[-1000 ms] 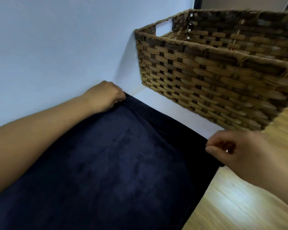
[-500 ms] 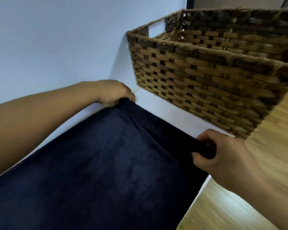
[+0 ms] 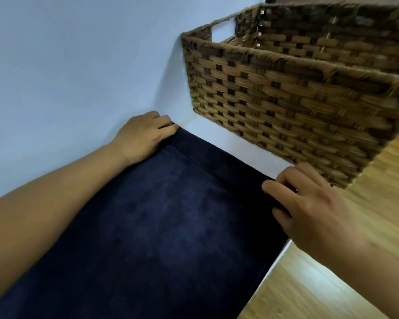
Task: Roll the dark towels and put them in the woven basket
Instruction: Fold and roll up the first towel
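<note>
A dark navy towel [image 3: 152, 226] lies flat on a white surface, filling the lower left of the head view. Its far edge is folded over into a narrow strip. My left hand [image 3: 141, 137] pinches the far left corner of that strip, close to the wall. At the far right corner my right hand [image 3: 309, 203] grips the strip, with the thumb on top of the cloth. The brown woven basket [image 3: 286, 100] stands just beyond the towel at the upper right, its opening facing up. What is inside the basket I cannot tell.
A pale wall [image 3: 67, 54] rises directly behind the towel and basket on the left. The white surface [image 3: 221, 137] shows as a thin band between towel and basket. Wooden flooring [image 3: 332, 284] lies below the surface's right edge.
My right hand came down from above the towel and took hold of its far right corner. My left hand stayed on the far left corner. The far edge now lies straighter.
</note>
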